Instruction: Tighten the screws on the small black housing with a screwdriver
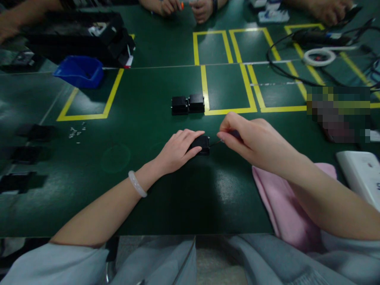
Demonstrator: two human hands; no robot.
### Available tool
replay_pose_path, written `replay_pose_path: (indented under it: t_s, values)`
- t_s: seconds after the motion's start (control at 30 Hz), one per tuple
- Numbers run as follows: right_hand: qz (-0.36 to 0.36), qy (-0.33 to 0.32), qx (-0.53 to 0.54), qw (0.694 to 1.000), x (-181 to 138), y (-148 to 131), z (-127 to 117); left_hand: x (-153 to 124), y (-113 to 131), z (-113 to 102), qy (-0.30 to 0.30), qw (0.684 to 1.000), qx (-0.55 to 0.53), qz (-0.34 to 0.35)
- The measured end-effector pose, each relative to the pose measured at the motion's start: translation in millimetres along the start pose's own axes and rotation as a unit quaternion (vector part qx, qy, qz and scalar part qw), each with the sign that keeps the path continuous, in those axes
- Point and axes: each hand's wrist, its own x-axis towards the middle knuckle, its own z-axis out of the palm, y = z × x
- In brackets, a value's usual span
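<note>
On the green table (184, 206) sits the black box (204, 145), seemingly unfinished, grasped by your left hand (178, 152); right of it, your right hand (252, 134) pinches a wire or tool (216, 143) (unclear); beyond it, two boxes (196, 103), perhaps done.

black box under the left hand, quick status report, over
Left hand holding black box. Right hand pinching thin dark piece at box's right end, wire or tool unclear. Two more black boxes beyond, not in the way.

Green table (178, 206), yellow rectangles (230, 111) — black block (203, 144), blue bin (78, 71), pink cloth (280, 202).
</note>
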Motion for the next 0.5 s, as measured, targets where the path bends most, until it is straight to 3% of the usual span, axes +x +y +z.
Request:
replay_pose_path:
  t_s: [0.27, 0.5]
  values:
    - [0.001, -0.018, 0.024, 1.0, -0.4, -1.5, -2.4, 0.6, 0.4, -1.3, -0.003, 1.0, -0.001, -0.002]
    - [0.012, 0.005, 0.022, 1.0, 0.2, 1.5, 0.1, 0.6, 0.3, -0.4, -0.003, 1.0, -0.002, 0.0]
